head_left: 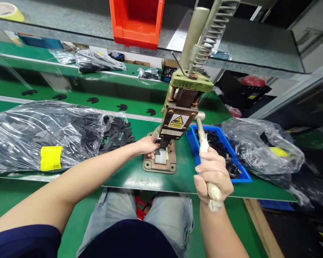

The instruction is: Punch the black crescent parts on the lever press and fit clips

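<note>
A green hand press stands on the workbench in front of me, a yellow warning label on its dark ram. My right hand is wrapped round the press's tape-covered lever, which hangs down on the right side. At the press base, my left hand pinches a dark, curved plastic piece under the ram. Part of that piece is hidden by the fingers and the ram. Beside my left wrist lies a pile of similar black curved pieces, spilling from a clear plastic bag.
Right of the press sits a blue tray of small black parts, with another clear bag beyond it. Black pieces lie spaced along the green strip behind. An orange bin rests on the overhead shelf.
</note>
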Motion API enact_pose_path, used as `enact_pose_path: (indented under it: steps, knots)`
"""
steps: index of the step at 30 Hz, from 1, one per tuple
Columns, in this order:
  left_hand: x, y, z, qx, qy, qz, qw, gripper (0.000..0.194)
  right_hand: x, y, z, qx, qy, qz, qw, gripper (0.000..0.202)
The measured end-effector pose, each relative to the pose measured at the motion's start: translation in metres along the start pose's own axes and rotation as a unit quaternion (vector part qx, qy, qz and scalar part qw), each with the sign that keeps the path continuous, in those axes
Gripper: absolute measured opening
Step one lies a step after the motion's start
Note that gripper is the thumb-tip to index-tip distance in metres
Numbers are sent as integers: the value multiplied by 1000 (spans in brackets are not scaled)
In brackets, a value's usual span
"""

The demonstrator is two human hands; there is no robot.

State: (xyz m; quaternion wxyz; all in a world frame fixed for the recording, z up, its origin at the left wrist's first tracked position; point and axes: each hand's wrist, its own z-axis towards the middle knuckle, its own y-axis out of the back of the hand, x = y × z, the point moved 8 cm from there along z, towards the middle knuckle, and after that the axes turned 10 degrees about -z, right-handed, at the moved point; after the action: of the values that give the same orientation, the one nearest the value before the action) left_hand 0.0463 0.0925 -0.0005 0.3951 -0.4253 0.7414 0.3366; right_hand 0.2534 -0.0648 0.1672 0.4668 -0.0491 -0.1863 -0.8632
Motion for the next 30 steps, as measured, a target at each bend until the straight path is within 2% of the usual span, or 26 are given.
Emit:
enact_pose_path:
  steps: [5,8,10,12,13,14,16,17,19,21,23,26,30]
  knots:
    - [5,-4,-1,10,-6,-49,999,29,2,-1,0,-23,-17,17,999,15]
    - [4,-2,-15,34,-68,-110,991,28,1,0,1,-37,-28,14,999,17]
    - [0,8,-29,62,-133,-105,984,26,0,-2,1,-44,-31,15,998,18]
    - [0,38,-39,37,-189,-22,981,23,1,-2,2,-58,-30,20,998,19]
    - [1,60,-41,-6,-202,42,978,22,2,-2,2,-67,-31,23,997,20]
    - [1,88,-42,-72,-211,113,968,19,2,-2,2,-76,-31,26,996,20]
    - [4,144,-40,-193,-189,256,928,18,4,-2,3,-87,-32,30,995,20]
    - [6,164,-35,-211,-174,317,908,22,4,-3,4,-87,-34,31,995,20]
    - [9,185,-22,-189,-169,427,868,34,4,-3,4,-82,-38,30,995,20]
    - [13,190,-8,-144,-176,507,831,47,4,-3,4,-77,-39,29,996,21]
    - [17,185,1,-107,-181,554,805,54,5,-2,4,-73,-35,28,996,22]
    - [17,177,7,-92,-185,583,786,45,4,-2,4,-72,-36,26,996,21]
    - [6,173,-2,-102,-202,594,772,34,4,-2,3,-65,-35,21,997,19]
